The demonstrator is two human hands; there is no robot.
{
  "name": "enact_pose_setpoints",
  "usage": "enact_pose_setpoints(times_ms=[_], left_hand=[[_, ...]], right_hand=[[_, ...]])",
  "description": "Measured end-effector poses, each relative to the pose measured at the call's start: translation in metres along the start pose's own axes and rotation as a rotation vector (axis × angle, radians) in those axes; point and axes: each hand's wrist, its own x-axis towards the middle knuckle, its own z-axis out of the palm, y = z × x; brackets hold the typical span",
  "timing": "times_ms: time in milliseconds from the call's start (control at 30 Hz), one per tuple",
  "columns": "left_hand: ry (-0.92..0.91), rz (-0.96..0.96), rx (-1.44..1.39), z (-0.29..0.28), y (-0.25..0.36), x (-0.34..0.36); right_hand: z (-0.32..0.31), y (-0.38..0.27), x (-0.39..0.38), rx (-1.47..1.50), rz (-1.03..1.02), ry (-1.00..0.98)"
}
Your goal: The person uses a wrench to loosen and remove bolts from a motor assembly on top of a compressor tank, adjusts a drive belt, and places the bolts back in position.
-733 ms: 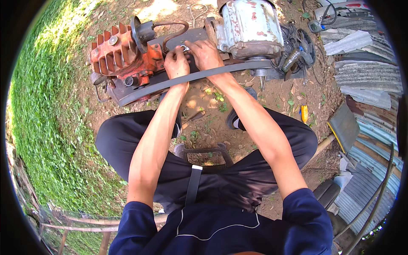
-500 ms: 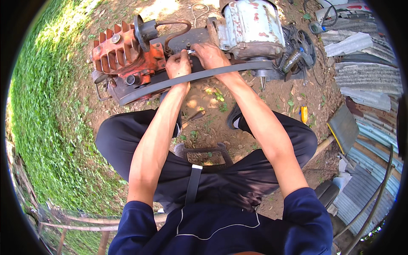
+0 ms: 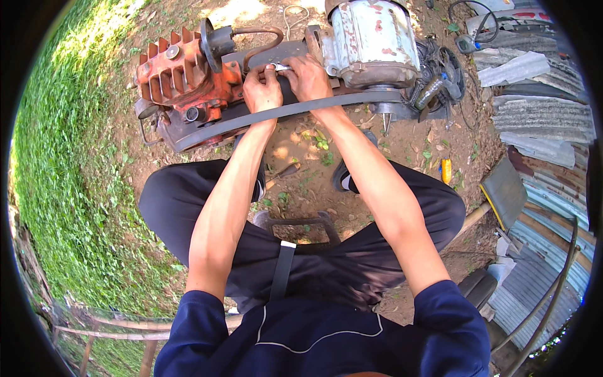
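Observation:
Both of my arms reach forward past a black drive belt point(image 3: 251, 118) to the middle of a motor-and-compressor set. My right hand point(image 3: 309, 78) is closed around a short silver wrench point(image 3: 282, 67), most of it hidden by the fingers. Close beside it, my left hand point(image 3: 262, 91) is pinched, thumb and fingertips near the wrench's left end. What those fingertips hold is too small to make out. To the left stands the orange finned compressor point(image 3: 173, 72) with a rusty curved pipe point(image 3: 267, 32). The worn pale-blue electric motor point(image 3: 374, 41) is on the right.
Tangled dark cables point(image 3: 433, 66) lie right of the motor. A yellow-orange object point(image 3: 446, 171) and a wooden-handled tool point(image 3: 282, 174) rest on the dirt. Corrugated sheets point(image 3: 543, 116) are piled at the right. A dark metal frame point(image 3: 300, 221) sits between my legs; grass point(image 3: 88, 188) grows on the left.
My right hand has shifted slightly left and away from me, and more of the silver wrench shows. My left hand stays nearly in place, its fingers still pinched.

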Motion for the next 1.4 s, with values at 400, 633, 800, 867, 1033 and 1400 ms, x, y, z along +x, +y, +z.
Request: enact_pose_setpoints(times_ms=[400, 633, 800, 867, 1033, 1400], left_hand=[[0.026, -0.003, 0.02, 0.0, -0.015, -0.008], [-0.321, 0.012, 0.283, -0.019, -0.005, -0.018], [-0.452, 0.064, 0.393, -0.028, 0.009, -0.02], [-0.458, 0.082, 0.468, -0.029, 0.021, -0.028], [-0.549, 0.074, 0.56, -0.025, 0.053, -0.059], [-0.748, -0.428, -0.06, 0.038, 0.027, -0.096]], right_hand=[[0.002, 0.012, -0.008, 0.045, -0.139, -0.087], [-0.02, 0.005, -0.032, -0.063, -0.155, -0.228], [-0.025, 0.001, -0.035, -0.091, -0.136, -0.211], [-0.031, -0.003, -0.038, -0.09, -0.111, -0.255], [-0.066, -0.023, -0.059, -0.144, -0.079, -0.365], [-0.106, -0.027, -0.123, 0.185, 0.382, -0.096]])
